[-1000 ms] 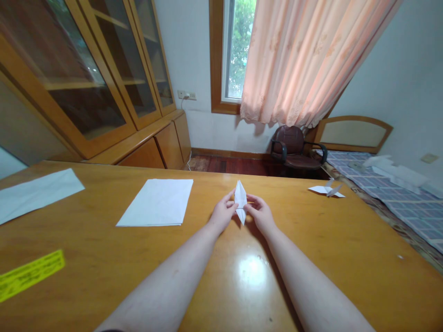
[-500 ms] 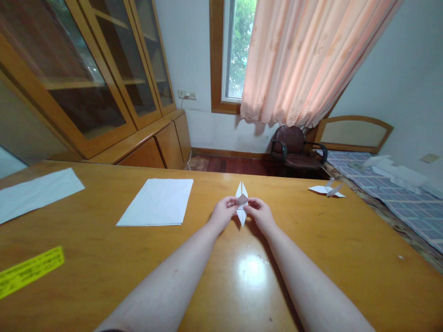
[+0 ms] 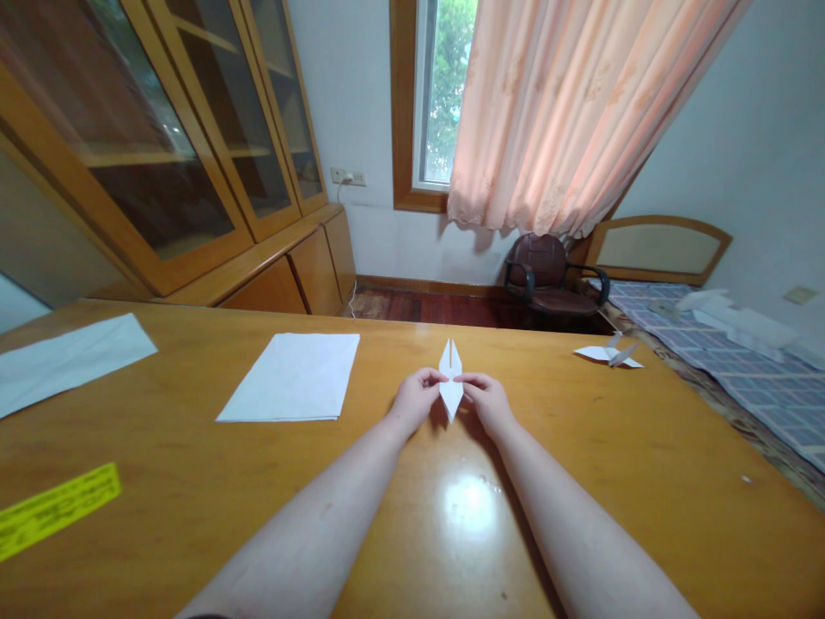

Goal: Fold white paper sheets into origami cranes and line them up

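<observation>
The left hand (image 3: 416, 400) and right hand (image 3: 490, 402) meet above the middle of the tabletop (image 3: 547, 447), and the fingers (image 3: 429, 375) of each pinch opposite sides of a narrow folded white paper (image 3: 451, 395). Neither hand is released: both grasp the paper at its waist, with two slim points standing free toward the far side and a single point aimed toward the near side. Whether that lower tip touches the wood is hard to tell.

The slim upper points look like the weakest part. Uneven pressure or a slipping pinch could bend them or let the layers spread apart, and too tight a squeeze could leave stray creases at the waist. A loosened grip could drop the paper onto the polished wood, where it might slide. A wide sweep to the left could brush the stack of white paper (image 3: 293, 378), while a small folded paper piece (image 3: 606, 352) lies well apart on the right.
</observation>
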Demonstrator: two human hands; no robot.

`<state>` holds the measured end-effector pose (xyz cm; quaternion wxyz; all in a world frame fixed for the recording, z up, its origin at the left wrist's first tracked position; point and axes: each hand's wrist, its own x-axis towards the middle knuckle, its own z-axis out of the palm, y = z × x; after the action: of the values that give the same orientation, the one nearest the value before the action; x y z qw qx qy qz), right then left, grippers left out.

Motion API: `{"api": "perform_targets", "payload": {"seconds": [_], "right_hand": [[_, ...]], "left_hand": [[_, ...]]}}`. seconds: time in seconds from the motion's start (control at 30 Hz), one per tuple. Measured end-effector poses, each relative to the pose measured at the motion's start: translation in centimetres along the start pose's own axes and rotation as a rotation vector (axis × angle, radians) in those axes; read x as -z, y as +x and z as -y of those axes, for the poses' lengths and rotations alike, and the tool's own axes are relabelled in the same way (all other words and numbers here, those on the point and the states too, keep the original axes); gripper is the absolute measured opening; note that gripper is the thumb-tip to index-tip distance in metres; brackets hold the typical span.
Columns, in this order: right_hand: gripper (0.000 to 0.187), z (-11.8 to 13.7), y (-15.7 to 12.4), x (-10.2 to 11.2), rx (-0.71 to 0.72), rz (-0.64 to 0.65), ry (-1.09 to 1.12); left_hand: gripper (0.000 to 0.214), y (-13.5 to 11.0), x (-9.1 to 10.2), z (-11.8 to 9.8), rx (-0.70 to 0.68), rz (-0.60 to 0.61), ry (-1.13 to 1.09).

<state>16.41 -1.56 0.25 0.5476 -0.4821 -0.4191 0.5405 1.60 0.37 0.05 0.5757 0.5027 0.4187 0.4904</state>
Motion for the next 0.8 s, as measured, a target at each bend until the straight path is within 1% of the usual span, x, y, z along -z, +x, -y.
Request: {"api": "perform_targets", "payload": {"seconds": [0.1, 0.23, 0.3, 0.37, 0.5, 0.57, 0.67, 0.8], "right_hand": [[0.022, 0.2, -0.1, 0.0, 0.007, 0.023, 0.026], [0.024, 0.1, 0.0, -0.1, 0.025, 0.015, -0.075], [0.023, 0.1, 0.1, -0.2, 0.044, 0.005, -0.069], [0.023, 0.0, 0.2, -0.3, 0.053, -0.006, -0.04], [0.025, 0.0, 0.3, -0.3, 0.058, -0.015, -0.021], [0.024, 0.0, 0.3, -0.2, 0.063, -0.012, -0.016], [0.024, 0.0, 0.3, -0.2, 0.065, -0.005, 0.003], [0.024, 0.0, 0.4, -0.1, 0.084, -0.011, -0.011]], "left_hand": [[0.006, -0.1, 0.1, -0.2, -0.011, -0.011, 0.094], [0.011, -0.4, 0.2, -0.6, -0.049, -0.027, 0.252], [0.014, -0.5, 0.2, -0.7, -0.062, -0.029, 0.289], [0.016, -0.5, 0.3, -0.7, -0.055, -0.015, 0.288], [0.017, -0.2, 0.4, -0.4, -0.002, 0.039, 0.193], [0.017, -0.1, 0.4, -0.2, -0.031, 0.026, 0.197], [0.021, 0.1, 0.5, 0.2, -0.077, -0.024, 0.263], [0.025, 0.3, 0.6, 0.5, -0.05, -0.035, 0.261]]}}
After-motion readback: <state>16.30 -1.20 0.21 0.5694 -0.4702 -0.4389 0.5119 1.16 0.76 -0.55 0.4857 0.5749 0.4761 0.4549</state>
